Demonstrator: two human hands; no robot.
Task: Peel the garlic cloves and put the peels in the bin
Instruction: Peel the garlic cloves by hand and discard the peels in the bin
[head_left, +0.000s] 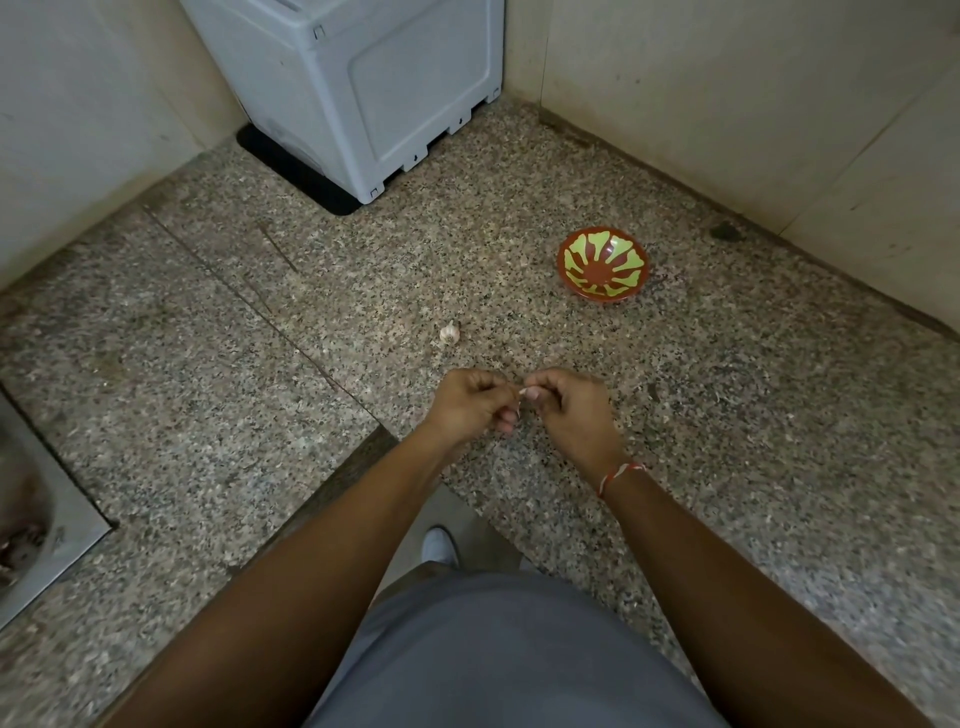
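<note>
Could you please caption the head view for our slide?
Both hands, left hand and right hand, pinch a garlic clove above the counter.

Left hand & right hand together, fingers curled, pinching.

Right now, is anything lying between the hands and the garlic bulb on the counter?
Nothing visible does. The garlic bulb sits alone on bare counter just beyond the left hand and right hand, which together pinch a small clove. The bowl stands off to the right, out of the path.
</note>
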